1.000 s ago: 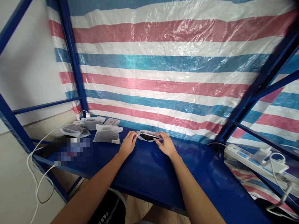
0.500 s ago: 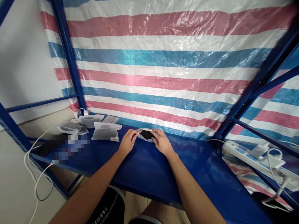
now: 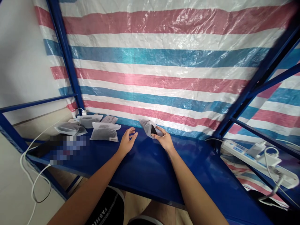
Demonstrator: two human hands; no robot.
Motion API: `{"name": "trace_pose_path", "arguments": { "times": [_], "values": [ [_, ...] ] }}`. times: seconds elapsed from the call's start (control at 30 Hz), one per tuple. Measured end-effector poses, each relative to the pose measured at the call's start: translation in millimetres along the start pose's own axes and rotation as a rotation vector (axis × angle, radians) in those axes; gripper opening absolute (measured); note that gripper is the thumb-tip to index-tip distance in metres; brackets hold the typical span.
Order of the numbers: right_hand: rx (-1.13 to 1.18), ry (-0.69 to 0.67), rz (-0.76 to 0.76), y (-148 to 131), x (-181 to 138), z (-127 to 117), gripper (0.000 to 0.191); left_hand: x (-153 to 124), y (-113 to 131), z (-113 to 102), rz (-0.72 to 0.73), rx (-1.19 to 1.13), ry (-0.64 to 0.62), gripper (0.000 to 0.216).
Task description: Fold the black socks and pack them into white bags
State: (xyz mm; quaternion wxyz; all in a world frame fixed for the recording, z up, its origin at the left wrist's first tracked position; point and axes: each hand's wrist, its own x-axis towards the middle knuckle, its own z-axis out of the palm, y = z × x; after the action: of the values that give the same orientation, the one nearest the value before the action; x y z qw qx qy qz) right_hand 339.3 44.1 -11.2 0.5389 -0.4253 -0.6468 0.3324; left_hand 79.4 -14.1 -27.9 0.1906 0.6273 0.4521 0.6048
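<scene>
My right hand (image 3: 164, 139) grips a small grey pouch (image 3: 148, 126) with a dark item showing inside it, lifted a little above the blue shelf (image 3: 145, 165) near the striped tarp. A short way left of the pouch, my left hand (image 3: 127, 142) hovers just over the shelf with fingers spread and nothing in it. Several more grey pouches (image 3: 103, 131) lie on the shelf's far left.
A striped red, white and blue tarp (image 3: 164, 62) backs the shelf. Blue frame posts (image 3: 63, 53) stand at left and right. A white power strip (image 3: 257, 156) with plugs and cables sits at right. White cables (image 3: 32, 175) hang off the left edge.
Both hands were holding the pouch flat at its two ends. My left hand has let go and opened, and my right hand has lifted and tilted the pouch.
</scene>
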Motion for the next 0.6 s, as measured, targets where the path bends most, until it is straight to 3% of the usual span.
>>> {"name": "trace_pose_path", "arguments": {
  "times": [0.07,0.17,0.27,0.33,0.43,0.6],
  "values": [
    [0.208,-0.066,0.149,-3,-1,1,0.077,0,0,0,-0.020,-0.037,-0.040,0.049],
    [0.386,-0.258,0.276,-11,-9,4,0.068,-2,7,-1,-0.077,-0.129,-0.164,0.049],
    [0.358,-0.463,0.310,-23,-22,9,0.058,-3,15,-3,-0.181,-0.190,-0.260,0.047],
    [0.291,-0.541,0.287,-30,-29,12,0.056,-4,19,-5,-0.218,-0.192,-0.260,0.045],
    [0.246,-0.564,0.230,-34,-34,16,0.055,-4,20,-5,-0.214,-0.183,-0.207,0.044],
    [0.289,-0.489,0.221,-29,-30,21,0.049,-3,17,-4,-0.152,-0.131,-0.180,0.062]
  ]
}}
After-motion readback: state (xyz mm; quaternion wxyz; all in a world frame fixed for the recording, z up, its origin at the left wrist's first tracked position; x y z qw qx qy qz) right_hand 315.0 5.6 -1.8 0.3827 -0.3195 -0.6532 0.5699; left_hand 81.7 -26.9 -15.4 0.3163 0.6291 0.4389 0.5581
